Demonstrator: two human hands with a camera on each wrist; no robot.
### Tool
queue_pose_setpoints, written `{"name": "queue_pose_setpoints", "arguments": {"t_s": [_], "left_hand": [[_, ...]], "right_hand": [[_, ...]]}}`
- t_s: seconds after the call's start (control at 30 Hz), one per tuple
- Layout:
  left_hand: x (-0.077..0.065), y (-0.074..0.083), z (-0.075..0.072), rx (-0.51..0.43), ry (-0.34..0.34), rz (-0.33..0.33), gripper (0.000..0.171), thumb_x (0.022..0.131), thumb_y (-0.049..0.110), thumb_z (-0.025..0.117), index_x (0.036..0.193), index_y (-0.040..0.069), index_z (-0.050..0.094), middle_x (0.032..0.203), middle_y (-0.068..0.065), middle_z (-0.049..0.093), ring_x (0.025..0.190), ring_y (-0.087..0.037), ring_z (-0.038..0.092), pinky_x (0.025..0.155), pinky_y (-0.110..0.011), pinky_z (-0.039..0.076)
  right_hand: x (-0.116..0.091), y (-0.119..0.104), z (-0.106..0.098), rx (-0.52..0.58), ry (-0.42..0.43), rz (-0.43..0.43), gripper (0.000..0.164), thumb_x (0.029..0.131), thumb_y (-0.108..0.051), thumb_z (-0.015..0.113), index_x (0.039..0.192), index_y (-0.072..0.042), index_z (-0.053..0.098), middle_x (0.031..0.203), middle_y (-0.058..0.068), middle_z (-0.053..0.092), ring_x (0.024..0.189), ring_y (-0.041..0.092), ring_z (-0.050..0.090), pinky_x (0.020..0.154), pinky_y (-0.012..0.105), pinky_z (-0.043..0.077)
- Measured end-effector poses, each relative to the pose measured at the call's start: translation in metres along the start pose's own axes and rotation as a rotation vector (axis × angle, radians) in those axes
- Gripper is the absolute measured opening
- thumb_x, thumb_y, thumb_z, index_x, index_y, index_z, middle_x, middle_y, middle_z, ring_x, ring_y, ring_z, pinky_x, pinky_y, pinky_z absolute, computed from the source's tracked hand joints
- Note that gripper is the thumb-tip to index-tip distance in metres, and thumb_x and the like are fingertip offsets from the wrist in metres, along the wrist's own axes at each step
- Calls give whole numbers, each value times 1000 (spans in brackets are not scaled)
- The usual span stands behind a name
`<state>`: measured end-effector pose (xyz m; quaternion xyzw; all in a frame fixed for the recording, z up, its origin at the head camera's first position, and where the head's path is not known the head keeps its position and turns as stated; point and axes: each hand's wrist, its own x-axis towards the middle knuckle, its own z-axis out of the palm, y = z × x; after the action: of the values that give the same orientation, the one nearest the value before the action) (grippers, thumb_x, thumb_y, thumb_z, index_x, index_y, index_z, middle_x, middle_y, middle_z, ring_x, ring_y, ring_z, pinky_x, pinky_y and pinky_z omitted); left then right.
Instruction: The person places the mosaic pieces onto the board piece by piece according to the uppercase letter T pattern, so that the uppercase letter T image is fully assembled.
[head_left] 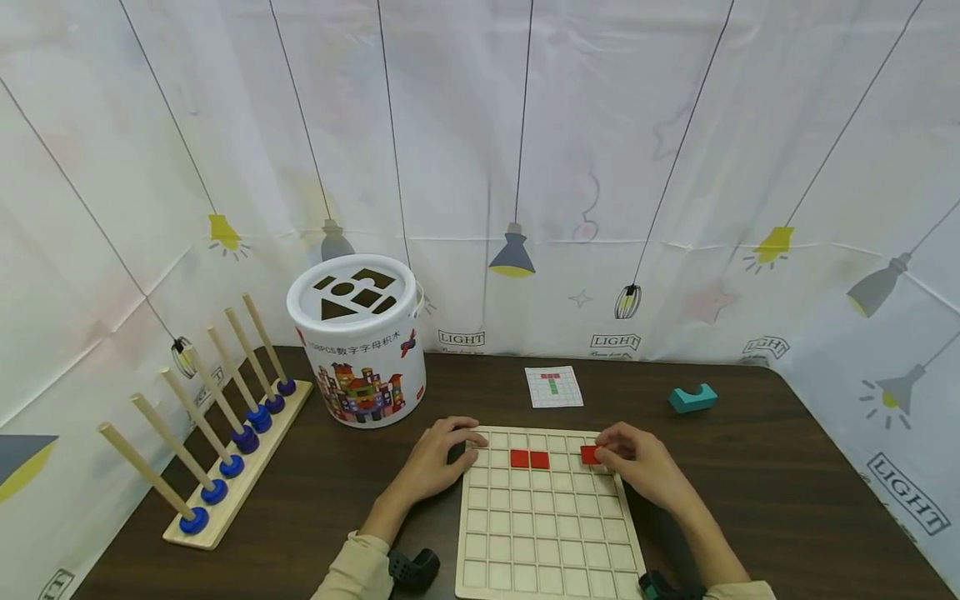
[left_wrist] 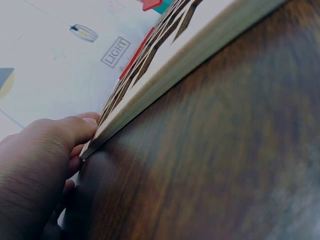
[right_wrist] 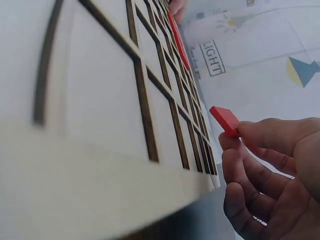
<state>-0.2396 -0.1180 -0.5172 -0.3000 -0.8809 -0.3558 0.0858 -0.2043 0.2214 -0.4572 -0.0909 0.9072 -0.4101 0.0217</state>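
Flanking gridded board (head_left: 546, 527); hands (head_left: 435, 461), right one (head_left: 639, 464) pinching red tile (head_left: 588, 455)

At lower centre of the frame, my pale, gridded wooden board (head_left: 549, 529) looked smooth and matt, my small red square tile (right_wrist: 226, 120) smooth; the dark-brown wood-grain table (head_left: 352, 475) shone faintly.

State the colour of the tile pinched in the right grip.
The tile is red all over, seen best in the right wrist view.
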Motion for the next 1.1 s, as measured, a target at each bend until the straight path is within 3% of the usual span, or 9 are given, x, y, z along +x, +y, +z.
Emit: {"name": "queue_pose_setpoints", "arguments": {"t_s": [0.23, 1.1], "left_hand": [[2, 0, 1, -2, -6, -4, 18, 94, 26, 59, 109, 27, 67, 133, 1, 53, 122, -25, 47, 98, -53, 36], [-1, 1, -2, -12, -8, 4, 18, 94, 25, 59, 110, 26, 68, 133, -2, 53, 122, -27, 47, 98, -55, 35]], "right_hand": [[3, -5, 5, 35, -12, -16, 19, 91, -19, 63, 104, -5, 61, 87, 8, 67, 70, 15, 62, 59, 25, 49], [12, -24, 30, -23, -29, 24, 11, 89, -15, 65, 96, -7, 64, 84, 5, 65, 73, 13, 57, 60, 26, 45]]}}
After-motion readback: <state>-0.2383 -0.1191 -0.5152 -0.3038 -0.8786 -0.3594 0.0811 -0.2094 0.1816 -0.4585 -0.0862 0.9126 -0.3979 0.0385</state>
